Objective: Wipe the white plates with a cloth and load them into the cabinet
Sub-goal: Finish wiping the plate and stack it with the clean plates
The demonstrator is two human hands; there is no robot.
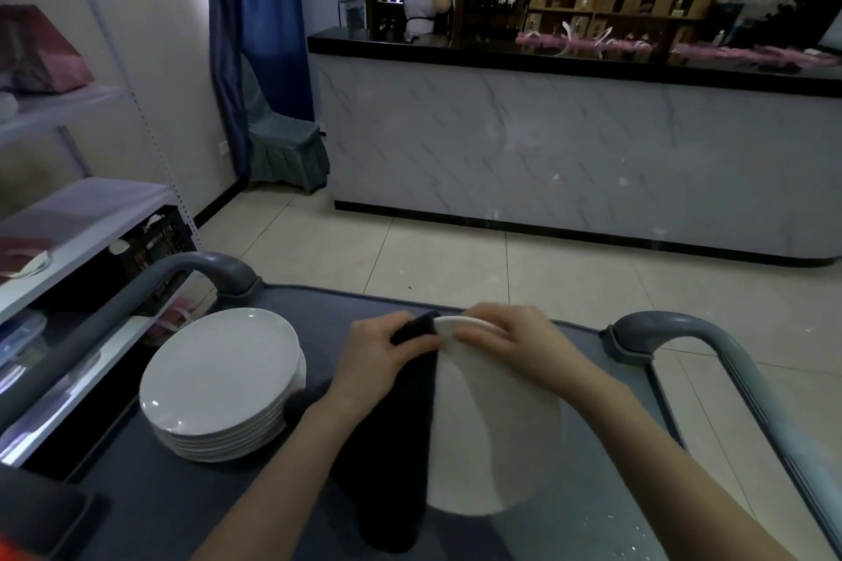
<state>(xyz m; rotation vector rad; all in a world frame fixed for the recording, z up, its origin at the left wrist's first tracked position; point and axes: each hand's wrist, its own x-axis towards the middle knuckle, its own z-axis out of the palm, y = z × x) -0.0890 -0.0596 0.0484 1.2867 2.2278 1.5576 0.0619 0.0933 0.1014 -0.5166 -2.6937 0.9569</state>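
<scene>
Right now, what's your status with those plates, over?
Left hand grips cloth against plate edge. Right hand holds plate by top rim, tilted above cart. Stack waits on cart, left side. No obstruction seen.

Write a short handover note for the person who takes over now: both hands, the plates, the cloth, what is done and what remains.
Left hand: grip on the dark cloth, pressed to the plate's left edge.
Right hand: grip on the top rim of the white plate, held tilted above the cart.
Stack of white plates: on the cart's left side. Whether they are wiped cannot be told.
Done: one plate picked up, wiping under way.
Left: finish this plate, wipe the others as needed, load all into the cabinet, which is not seen here.
</scene>
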